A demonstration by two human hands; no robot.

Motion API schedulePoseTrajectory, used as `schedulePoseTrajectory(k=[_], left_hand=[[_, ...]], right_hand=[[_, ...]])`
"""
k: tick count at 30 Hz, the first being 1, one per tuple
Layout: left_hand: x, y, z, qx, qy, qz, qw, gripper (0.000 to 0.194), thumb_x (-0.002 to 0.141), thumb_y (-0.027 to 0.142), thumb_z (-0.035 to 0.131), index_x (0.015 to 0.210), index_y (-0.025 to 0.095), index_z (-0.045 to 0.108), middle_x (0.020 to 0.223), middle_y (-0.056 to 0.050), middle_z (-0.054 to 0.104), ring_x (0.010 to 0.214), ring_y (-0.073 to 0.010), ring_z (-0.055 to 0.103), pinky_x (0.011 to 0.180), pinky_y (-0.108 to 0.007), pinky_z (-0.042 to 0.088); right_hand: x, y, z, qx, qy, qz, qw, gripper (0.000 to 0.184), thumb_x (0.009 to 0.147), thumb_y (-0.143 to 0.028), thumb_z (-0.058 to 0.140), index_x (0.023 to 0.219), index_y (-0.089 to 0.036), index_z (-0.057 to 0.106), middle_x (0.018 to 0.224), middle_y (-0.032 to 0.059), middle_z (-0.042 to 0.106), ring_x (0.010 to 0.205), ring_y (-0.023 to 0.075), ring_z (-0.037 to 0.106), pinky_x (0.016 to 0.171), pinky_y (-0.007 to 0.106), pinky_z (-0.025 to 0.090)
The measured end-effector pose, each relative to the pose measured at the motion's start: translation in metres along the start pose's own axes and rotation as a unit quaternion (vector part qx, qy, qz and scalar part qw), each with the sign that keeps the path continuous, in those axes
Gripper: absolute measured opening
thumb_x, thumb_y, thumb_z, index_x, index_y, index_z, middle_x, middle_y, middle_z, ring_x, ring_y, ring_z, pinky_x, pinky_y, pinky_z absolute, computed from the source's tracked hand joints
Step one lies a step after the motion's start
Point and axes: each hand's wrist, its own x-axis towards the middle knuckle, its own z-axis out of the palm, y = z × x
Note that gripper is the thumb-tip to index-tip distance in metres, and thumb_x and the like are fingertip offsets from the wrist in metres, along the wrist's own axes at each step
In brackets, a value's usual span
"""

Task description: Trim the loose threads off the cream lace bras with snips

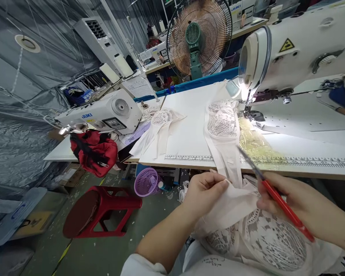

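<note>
My left hand (205, 193) pinches the edge of a pale, cream-coloured bra band between thumb and fingertips. In my right hand (293, 199) are red-handled scissors (284, 209), their narrow grey blades pointing up and left above the cloth. Fingers of that hand also lie against the band. Below both hands, a bra with lace cups (278, 241) rests over my lap. Another lace bra piece (222, 124) lies on the white sewing table (186, 134), its straps hanging over the front edge towards my hands. Whether the pieces are joined is hidden by the cloth.
A lit sewing machine (293, 50) stands at the right; a second machine (103, 115) is at the left. More lace pieces (161, 119) lie between them. Around are a fan (194, 38), red stool (103, 211), purple basket (146, 182) and red bag (94, 153).
</note>
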Motion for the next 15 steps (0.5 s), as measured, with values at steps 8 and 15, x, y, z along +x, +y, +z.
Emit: schedulePoseTrajectory(k=[8, 15], left_hand=[[-0.013, 0.006, 0.016, 0.063, -0.058, 0.046, 0.995, 0.037, 0.077, 0.042, 0.067, 0.096, 0.018, 0.046, 0.064, 0.004, 0.055, 0.054, -0.0071, 0.043, 0.053, -0.019, 0.033], [-0.013, 0.011, 0.004, 0.328, -0.114, 0.102, 0.932, 0.018, 0.083, 0.027, 0.053, 0.098, 0.018, 0.050, 0.083, -0.005, 0.065, 0.073, -0.0150, 0.059, 0.065, -0.026, 0.045]], right_hand=[[0.009, -0.033, 0.006, 0.090, -0.048, -0.043, 0.994, 0.018, 0.080, -0.043, 0.067, 0.082, -0.027, 0.060, 0.077, 0.0010, 0.060, 0.069, 0.0188, 0.058, 0.053, 0.025, 0.050], [0.000, -0.032, -0.014, 0.030, 0.042, -0.064, 0.997, 0.026, 0.075, -0.050, 0.068, 0.072, -0.025, 0.060, 0.074, 0.0036, 0.061, 0.068, 0.0216, 0.061, 0.050, 0.027, 0.051]])
